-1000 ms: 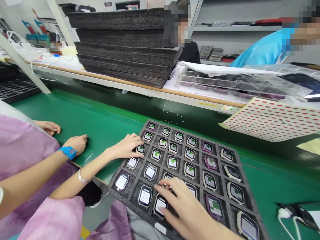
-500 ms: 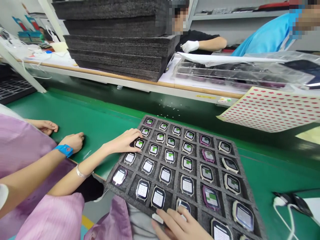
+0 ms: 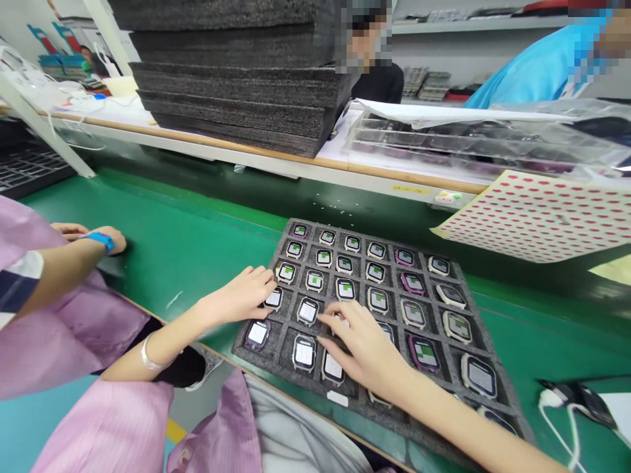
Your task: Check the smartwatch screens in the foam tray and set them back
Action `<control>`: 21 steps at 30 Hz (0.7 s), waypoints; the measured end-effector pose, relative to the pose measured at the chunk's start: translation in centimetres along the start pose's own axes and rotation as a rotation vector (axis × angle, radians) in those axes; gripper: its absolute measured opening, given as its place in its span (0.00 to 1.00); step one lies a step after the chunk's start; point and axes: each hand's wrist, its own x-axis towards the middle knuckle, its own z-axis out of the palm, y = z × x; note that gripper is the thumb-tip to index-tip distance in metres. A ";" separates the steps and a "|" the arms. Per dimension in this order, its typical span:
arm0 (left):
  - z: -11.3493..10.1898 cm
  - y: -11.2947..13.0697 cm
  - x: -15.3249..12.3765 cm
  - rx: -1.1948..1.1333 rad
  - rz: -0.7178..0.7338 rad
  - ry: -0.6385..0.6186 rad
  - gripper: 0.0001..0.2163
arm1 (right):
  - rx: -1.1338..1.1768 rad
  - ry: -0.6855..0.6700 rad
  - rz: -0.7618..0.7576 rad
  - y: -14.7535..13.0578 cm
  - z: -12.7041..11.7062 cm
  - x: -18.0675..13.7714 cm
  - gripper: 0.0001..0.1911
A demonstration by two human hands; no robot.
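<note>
A grey foam tray (image 3: 276,359) lies on the green bench with smartwatches in its square compartments, screens up and mostly lit. My left hand (image 3: 241,292) is at the tray's left edge, thumb and fingers closed about a pale-framed smartwatch (image 3: 273,299) that sits in its compartment. Over the tray's front middle is my right hand (image 3: 362,341), thumb and forefinger apart. Its fingertips are close to the right side of another smartwatch (image 3: 308,311); whether they touch it I cannot tell. My right hand and forearm hide several watches. A purple-framed smartwatch (image 3: 257,334) occupies the front left corner compartment.
A co-worker's hand with a blue wristband (image 3: 101,242) rests on the bench at left. Black foam sheets (image 3: 231,85) are stacked on the raised shelf, beside clear plastic trays (image 3: 424,135). A red-dotted sheet (image 3: 542,213) hangs below; white cables (image 3: 566,410) lie at right.
My left hand has shifted one compartment nearer to me. My right hand has moved from the tray's front edge over its watches. The co-worker's hands at left have drawn back.
</note>
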 end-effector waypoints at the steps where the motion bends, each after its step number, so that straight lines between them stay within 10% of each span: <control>1: 0.0 0.1 0.3 0.009 -0.013 -0.004 0.12 | -0.037 -0.018 0.025 0.1 0.4 1.2 0.11; 13: 0.8 -1.4 0.7 -0.508 -0.056 0.225 0.17 | -0.134 -0.253 0.043 1.5 0.7 5.7 0.14; 21: -4.0 2.2 2.8 -1.043 0.058 0.582 0.20 | -0.072 -0.182 0.087 -0.2 1.7 5.8 0.18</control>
